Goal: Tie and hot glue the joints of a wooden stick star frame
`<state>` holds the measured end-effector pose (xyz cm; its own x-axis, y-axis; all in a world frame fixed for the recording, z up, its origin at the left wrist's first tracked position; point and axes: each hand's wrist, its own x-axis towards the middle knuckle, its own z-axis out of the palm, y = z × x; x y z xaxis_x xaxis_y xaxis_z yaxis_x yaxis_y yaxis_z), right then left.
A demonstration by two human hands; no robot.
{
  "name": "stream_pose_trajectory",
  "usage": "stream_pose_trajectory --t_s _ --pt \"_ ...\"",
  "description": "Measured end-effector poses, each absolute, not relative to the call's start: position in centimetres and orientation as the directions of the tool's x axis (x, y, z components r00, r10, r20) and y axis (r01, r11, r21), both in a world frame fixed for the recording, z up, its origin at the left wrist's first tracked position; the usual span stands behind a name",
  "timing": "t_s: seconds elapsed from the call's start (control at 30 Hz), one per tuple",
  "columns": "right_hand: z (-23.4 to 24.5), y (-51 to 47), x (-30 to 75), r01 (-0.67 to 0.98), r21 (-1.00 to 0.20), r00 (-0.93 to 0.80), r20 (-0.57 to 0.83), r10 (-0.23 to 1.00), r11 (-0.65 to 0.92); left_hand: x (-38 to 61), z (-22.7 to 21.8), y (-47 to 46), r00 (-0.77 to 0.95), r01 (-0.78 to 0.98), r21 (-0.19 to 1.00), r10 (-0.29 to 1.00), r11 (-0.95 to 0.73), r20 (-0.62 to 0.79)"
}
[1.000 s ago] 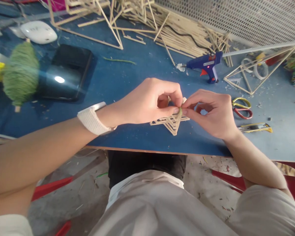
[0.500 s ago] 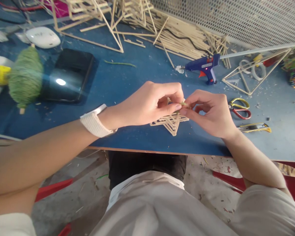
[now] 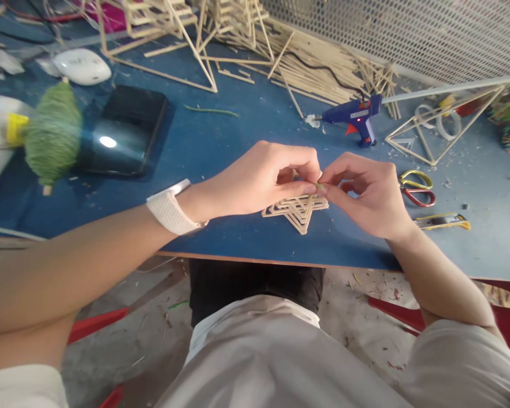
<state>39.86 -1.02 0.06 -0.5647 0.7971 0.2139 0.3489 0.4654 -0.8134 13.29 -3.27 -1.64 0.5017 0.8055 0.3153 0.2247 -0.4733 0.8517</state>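
A star-shaped frame of layered thin wooden sticks (image 3: pixel 300 215) lies close to the table's front edge, its upper part covered by my hands. Above it, my left hand (image 3: pixel 283 173) is closed, thumb and forefinger pinching a short piece of green twine (image 3: pixel 321 186). My right hand (image 3: pixel 363 190) meets it from the right, its fingertips closed on the same twine. Only a little of the twine shows between the fingertips. Whether it is attached to the star is hidden.
A glue gun (image 3: pixel 357 116) with a lit red light lies beyond my right hand. Scissors (image 3: pixel 419 187) and a utility knife (image 3: pixel 442 221) are at the right. Green twine wound on a stick (image 3: pixel 53 136), a black phone-like device (image 3: pixel 125 130) and a white mouse (image 3: pixel 81 66) sit left. Stick frames (image 3: pixel 161 68) stand behind.
My fingertips have drawn closer together, so less of the twine shows between them. The view has shifted slightly; the star frame stays in place on the table.
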Motion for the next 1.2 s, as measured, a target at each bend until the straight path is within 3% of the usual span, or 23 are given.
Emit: stream_pose_trajectory --t_s 0.5,0.73,0.93,1.2 --pt "1.1 -1.1 40.0 0.427 -0.79 -0.633 0.087 0.769 0.44 13.5 -2.0 -3.4 0.467 0.216 0.85 0.815 -0.481 0.343" --pt "1.3 -0.6 40.4 0.401 -0.773 -0.681 0.107 0.724 0.491 13.7 -2.1 -3.4 0.466 0.197 0.865 0.821 -0.461 0.331" --pt "0.9 0.0 40.2 0.378 -0.741 -0.644 0.22 0.732 0.555 13.7 -2.5 -3.3 0.455 0.176 0.875 0.826 -0.45 0.333" --pt "0.3 0.0 39.9 0.396 -0.785 -0.598 0.172 0.782 0.476 13.6 -2.5 -3.2 0.454 0.186 0.881 0.833 -0.436 0.317"
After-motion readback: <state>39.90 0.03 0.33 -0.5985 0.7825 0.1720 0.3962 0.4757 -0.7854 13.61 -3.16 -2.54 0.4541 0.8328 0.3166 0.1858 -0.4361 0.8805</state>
